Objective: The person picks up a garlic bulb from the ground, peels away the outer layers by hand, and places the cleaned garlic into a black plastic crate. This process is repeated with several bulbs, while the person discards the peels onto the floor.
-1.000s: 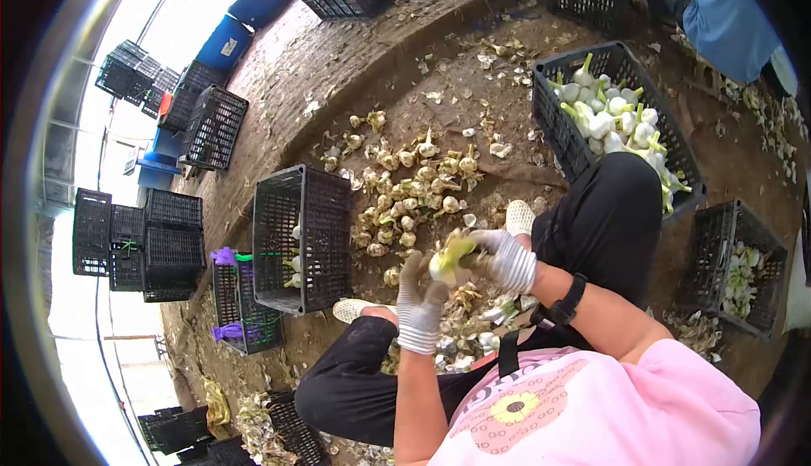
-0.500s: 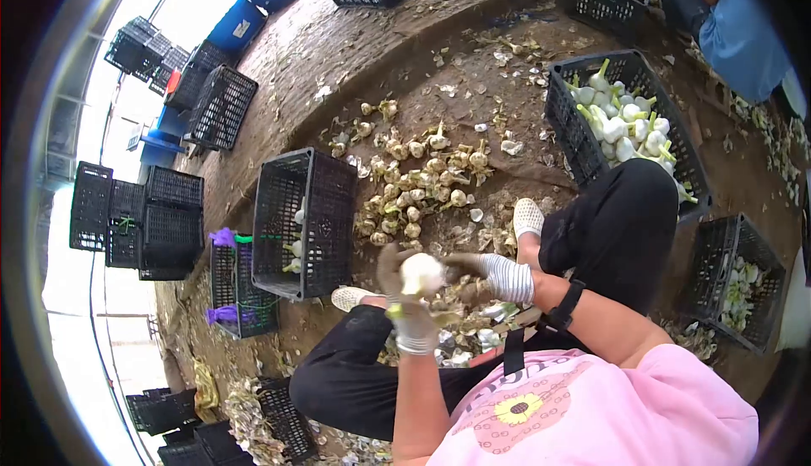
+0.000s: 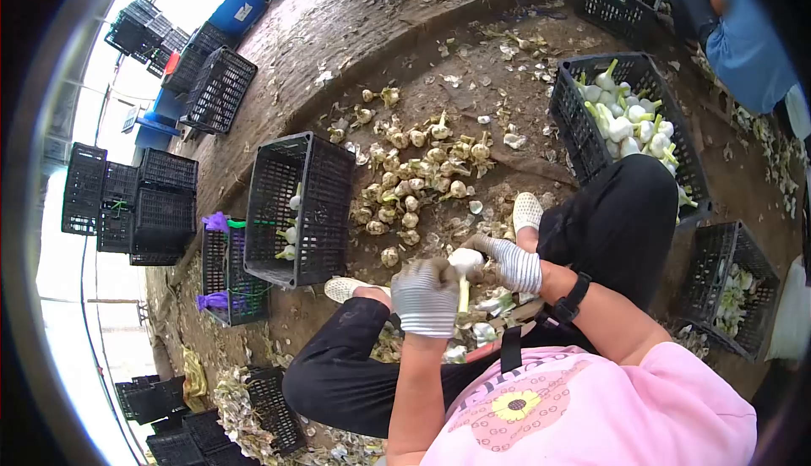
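Note:
A white, peeled garlic bulb (image 3: 465,261) with its green stem pointing down is between my two gloved hands, above my lap. My left hand (image 3: 425,299), in a striped grey-white glove with dirty fingertips, is closed at the bulb's left side. From the right, my right hand (image 3: 509,263) has its fingers curled against the bulb's top and side. The fingertips of both hands are partly hidden. In front of my feet lies a pile of unpeeled garlic bulbs (image 3: 414,183) with brownish skins. Peeled skins and stem scraps (image 3: 483,333) lie below my hands.
A black crate (image 3: 302,212) with a few white bulbs stands at left. Another crate (image 3: 568,132), full of peeled garlic, is beside my right knee. A third crate (image 3: 743,242) at right holds scraps. A person in blue (image 3: 748,48) sits at upper right.
Both hands and the garlic bulb have moved right. The bulb's stem now points down, and my left hand has turned its back to the camera.

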### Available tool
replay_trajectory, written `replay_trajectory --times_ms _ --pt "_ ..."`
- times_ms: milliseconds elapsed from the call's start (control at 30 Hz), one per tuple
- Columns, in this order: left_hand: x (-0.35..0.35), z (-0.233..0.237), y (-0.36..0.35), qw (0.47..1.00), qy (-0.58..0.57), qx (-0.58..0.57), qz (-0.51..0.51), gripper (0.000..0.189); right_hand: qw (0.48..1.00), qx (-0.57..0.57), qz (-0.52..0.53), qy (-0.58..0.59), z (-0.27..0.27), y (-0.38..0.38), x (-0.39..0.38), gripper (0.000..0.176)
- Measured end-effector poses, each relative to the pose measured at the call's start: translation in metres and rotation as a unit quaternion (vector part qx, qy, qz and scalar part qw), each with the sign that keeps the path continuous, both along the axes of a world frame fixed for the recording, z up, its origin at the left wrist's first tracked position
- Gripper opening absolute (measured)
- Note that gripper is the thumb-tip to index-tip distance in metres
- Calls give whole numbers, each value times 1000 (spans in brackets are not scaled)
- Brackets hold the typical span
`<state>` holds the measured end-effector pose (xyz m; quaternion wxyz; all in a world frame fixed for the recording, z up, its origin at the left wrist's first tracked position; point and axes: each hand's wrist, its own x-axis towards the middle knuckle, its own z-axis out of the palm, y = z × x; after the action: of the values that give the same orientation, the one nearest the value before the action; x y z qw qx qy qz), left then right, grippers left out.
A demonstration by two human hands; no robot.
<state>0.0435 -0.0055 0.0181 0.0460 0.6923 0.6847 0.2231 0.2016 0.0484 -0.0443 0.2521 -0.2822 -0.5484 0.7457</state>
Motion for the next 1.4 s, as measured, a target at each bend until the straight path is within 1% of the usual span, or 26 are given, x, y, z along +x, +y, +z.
replay_trajectory --times_ms 33,67,100,167,233,300,333,367,433,500,567,633,667,733,767,833,867,933,967,1067,1100,1167,1200,1300,1333,1400 --pt "-5 -4 1 983 -171 -38 59 4 1000 19 9 -16 5 0 1 41" --pt "-11 -12 2 931 -337 -73 115 3 1000 -10 16 25 1 -1 3 47" --pt "-17 -16 2 848 -492 -106 168 2 998 -18 24 55 6 1 5 50" --pt "-26 -18 -2 744 -640 -89 171 4 992 -34 42 116 21 6 9 55" --pt "-27 -19 -6 737 -653 -85 154 3 966 -169 64 185 11 7 7 61" --pt "-23 -17 -6 663 -726 -93 158 2 947 -243 56 203 11 3 2 66" --pt "-22 -19 -7 651 -734 -101 164 2 964 -156 21 215 3 0 -10 69" --pt "-22 -20 -6 637 -744 -111 168 2 960 -164 28 223 -2 -2 -9 69" --pt "-20 -13 -5 614 -763 -91 178 3 979 -168 47 109 4 -4 -2 65" --pt "-38 -23 -5 564 -811 -80 136 8 986 -144 70 45 11 0 1 60" --pt "-54 -2 -3 465 -878 -54 100 13 971 -191 43 137 3 -4 -3 63" --pt "-63 18 -7 456 -885 18 92 12 958 -217 36 186 2 -3 -5 64" --pt "-81 2 -15 497 -864 -13 75 13 947 -243 25 210 -5 -3 -7 62" --pt "-80 8 -22 681 -718 -82 122 14 931 -286 31 227 -3 1 -5 60" --pt "-78 5 -28 778 -594 -157 133 23 920 -310 35 236 -4 -1 -5 60" --pt "-63 -10 -32 931 -312 -142 122 48 907 -344 31 240 -16 -1 -7 57" --pt "-53 -7 -35 876 -441 -141 139 59 906 -347 35 238 -16 0 -7 56" --pt "-28 1 -25 957 -281 24 67 64 896 -372 51 236 -19 0 -9 57" --pt "-17 5 -18 975 -193 108 31 67 901 -366 37 231 -19 -2 -9 57" --pt "6 22 5 977 -70 202 -14 67 929 -312 12 200 -15 -7 -12 56" --pt "5 17 10 984 -46 168 -36 63 946 -273 16 175 -16 -10 -13 55" --pt "3 0 19 992 1 97 -79 57 918 -326 55 221 3 -16 -3 52" --pt "4 5 24 991 -13 94 -91 41 907 -327 73 256 0 -16 -2 48" --pt "6 -9 35 992 -51 81 -82 33 919 -345 62 180 -1 -12 2 45" --pt "6 -12 38 992 -54 89 -72 38 929 -323 66 169 1 -9 4 44" --pt "-1 -14 45 944 -319 -89 8 42 945 -284 77 142 6 -7 8 42"
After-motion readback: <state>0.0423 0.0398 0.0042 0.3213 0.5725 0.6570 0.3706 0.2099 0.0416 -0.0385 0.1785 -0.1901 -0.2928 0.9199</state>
